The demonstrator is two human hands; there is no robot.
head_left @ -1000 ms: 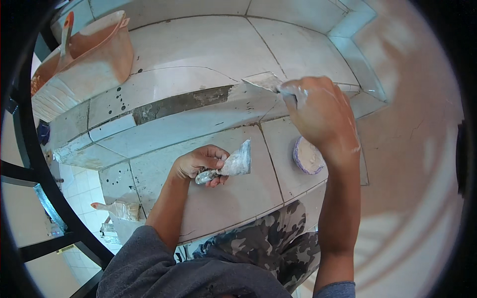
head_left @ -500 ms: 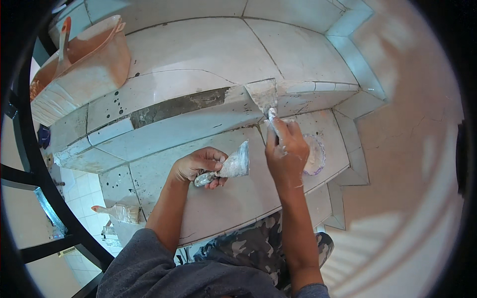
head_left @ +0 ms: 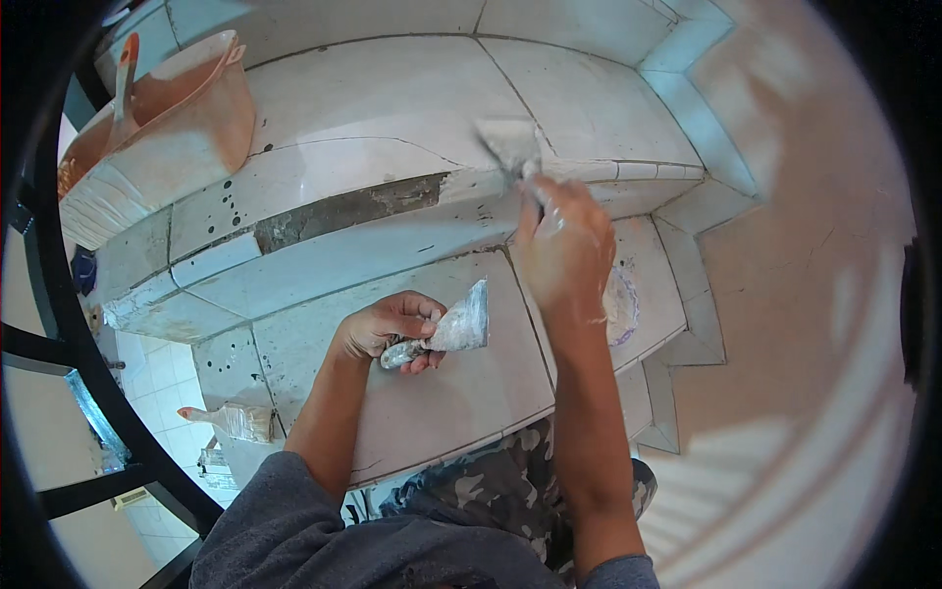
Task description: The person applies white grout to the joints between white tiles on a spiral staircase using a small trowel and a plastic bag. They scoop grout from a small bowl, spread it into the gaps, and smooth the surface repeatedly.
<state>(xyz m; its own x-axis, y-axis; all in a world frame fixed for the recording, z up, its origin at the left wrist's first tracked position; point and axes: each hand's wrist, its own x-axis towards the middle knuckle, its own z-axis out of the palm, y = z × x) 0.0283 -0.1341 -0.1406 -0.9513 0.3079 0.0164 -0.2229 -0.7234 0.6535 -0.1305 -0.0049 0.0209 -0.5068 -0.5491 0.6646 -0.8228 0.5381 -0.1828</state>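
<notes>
Pale tiled steps [head_left: 392,388] lie beneath the right hand [head_left: 569,247], wrapped around 1 blurred scraper [head_left: 514,144] at the upper step's edge [head_left: 581,170], and the left hand [head_left: 394,326], closed on a 2nd scraper [head_left: 465,323] pointing outward, likely for safety, with a tub [head_left: 624,306] nearby, probably for easy reach.

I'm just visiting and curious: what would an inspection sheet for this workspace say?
Surface: tiled steps, with a bare grey strip along the upper step's front edge.
Job's things: left scraper; right scraper, blurred; round tub, partly hidden.
Clutter: paintbrush lying at the lower step's left end; orange-tinted bucket with a second brush in it.
Hands: left hand and right hand, each gripping a scraper.
Cables: nothing seen.
Surroundings: black railing at left; beige wall at right.
</notes>
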